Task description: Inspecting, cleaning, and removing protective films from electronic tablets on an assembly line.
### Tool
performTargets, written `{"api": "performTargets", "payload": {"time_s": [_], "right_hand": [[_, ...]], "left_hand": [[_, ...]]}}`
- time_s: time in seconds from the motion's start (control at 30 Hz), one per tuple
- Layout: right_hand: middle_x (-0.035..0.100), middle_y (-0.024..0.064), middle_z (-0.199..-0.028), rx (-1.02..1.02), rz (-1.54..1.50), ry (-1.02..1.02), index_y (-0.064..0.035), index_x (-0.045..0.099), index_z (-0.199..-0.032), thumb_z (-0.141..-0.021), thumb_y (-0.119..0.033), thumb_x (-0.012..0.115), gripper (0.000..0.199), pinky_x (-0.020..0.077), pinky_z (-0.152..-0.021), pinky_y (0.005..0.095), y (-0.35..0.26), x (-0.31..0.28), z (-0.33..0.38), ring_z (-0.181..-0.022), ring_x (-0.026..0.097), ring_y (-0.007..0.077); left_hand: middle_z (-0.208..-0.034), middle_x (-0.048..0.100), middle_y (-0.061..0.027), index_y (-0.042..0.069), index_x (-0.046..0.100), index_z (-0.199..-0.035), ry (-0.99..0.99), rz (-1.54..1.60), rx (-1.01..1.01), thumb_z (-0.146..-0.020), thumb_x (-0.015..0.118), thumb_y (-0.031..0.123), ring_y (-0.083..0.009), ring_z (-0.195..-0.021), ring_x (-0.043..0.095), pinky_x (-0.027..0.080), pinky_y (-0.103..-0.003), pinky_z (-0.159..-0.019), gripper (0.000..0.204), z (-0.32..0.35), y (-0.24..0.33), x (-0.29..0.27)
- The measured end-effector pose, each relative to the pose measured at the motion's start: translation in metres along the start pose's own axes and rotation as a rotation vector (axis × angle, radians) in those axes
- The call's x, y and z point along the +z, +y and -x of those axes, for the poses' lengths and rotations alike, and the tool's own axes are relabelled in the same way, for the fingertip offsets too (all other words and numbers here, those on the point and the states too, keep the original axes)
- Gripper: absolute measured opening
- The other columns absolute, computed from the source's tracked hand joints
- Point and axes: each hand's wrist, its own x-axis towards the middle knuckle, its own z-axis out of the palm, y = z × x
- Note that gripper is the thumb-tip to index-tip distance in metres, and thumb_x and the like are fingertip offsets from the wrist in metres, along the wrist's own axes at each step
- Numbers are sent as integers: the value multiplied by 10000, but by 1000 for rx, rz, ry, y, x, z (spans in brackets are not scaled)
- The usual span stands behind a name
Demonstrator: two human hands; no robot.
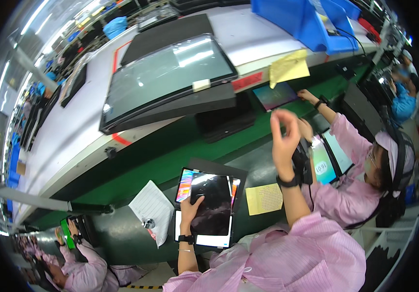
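Note:
My left hand grips the left edge of a dark glossy tablet-like panel, thumb on its face. That panel overlaps a tablet with a colourful screen and one with a white screen, so much of both is hidden. Beneath them a black pad shows at the upper right. Raised above the bench to the right, my right hand has thumb and fingers curled together, slightly blurred; anything between the tips is too small to make out. A yellow sheet with printed rows lies just below that hand.
White papers with a small metal item lie left. A large flat screen rests on black foam on the white shelf, near a blue bin. At right a co-worker reaches toward a tablet; another works lower left.

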Motion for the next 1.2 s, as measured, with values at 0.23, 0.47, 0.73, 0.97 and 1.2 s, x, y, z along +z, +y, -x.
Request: {"api": "performTargets", "payload": {"time_s": [0.23,0.47,0.73,0.97,1.2], "right_hand": [[615,57,-887,-122,-36,252,23,618,-910,-792,-36,707,159,486,-705,235,9,-15,-126,-776,605,120],[596,63,-934,-197,-82,159,40,650,-910,-760,19,717,165,498,-726,239,42,-16,-134,-797,595,123],[579,58,-914,-591,272,149,-69,709,-1021,-768,-32,726,256,450,-684,257,79,-25,-146,-766,547,150],[608,61,-865,-640,283,324,-52,709,-908,-791,-46,699,118,466,-652,270,74,-4,-154,-752,568,164],[602,41,-841,-513,250,82,-33,684,-905,-841,-63,645,80,426,-608,238,55,-23,-164,-678,528,135]], "left_hand": [[-855,684,-185,-78,646,-942,71,26,-33,-787,722,265,-239,-766,655,481,-329,-727,384,17,-3,8],[-827,676,-201,-96,629,-925,107,47,-99,-784,716,288,-266,-740,652,477,-355,-715,419,24,-15,12],[-833,683,-189,-97,630,-940,80,36,-139,-792,715,288,-220,-737,654,477,-324,-682,422,23,-15,14],[-851,682,-192,-97,626,-973,74,31,-216,-800,707,281,-219,-764,655,476,-322,-702,423,23,-8,14],[-852,678,-199,-108,623,-937,90,30,-146,-802,704,294,-250,-770,654,476,-336,-712,432,24,-31,19]]}}
